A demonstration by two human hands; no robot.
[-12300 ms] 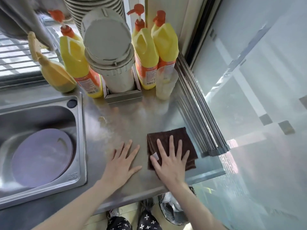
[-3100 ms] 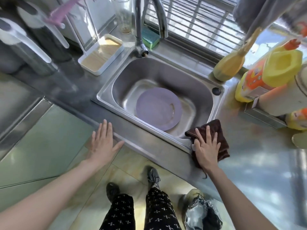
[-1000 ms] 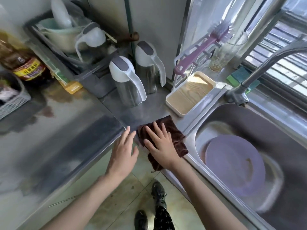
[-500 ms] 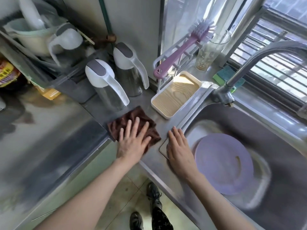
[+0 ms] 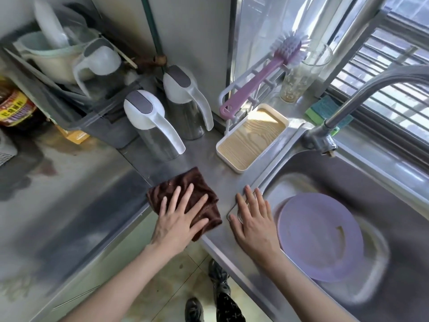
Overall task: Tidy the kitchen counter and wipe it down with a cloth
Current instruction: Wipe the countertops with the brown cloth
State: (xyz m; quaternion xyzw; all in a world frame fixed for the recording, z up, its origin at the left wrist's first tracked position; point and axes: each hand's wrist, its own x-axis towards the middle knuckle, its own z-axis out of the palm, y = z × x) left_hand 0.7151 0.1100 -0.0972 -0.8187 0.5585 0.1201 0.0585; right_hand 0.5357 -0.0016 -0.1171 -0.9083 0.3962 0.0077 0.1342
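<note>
L hand (image 5: pixel 177 223): flat on brown cloth (image 5: pixel 185 189), fingers (image 5: pixel 188 196) straight & spread, pressing it down.
R hand (image 5: pixel 251 223): flat on sink rim, fingers together, nothing held.
Cloth: folded, on steel counter (image 5: pixel 69 205) at inner corner edge, just left of sink (image 5: pixel 371 182).
Sink: purple plate (image 5: pixel 320 238) lying in basin.
Behind cloth: 2 white-lidded jugs (image 5: pixel 151 126), white tray (image 5: pixel 251 137) w/ pink brush (image 5: pixel 267 73) on rack above.
Far: faucet (image 5: pixel 362 89), green sponge (image 5: pixel 325 110), glass (image 5: pixel 301 73).
</note>
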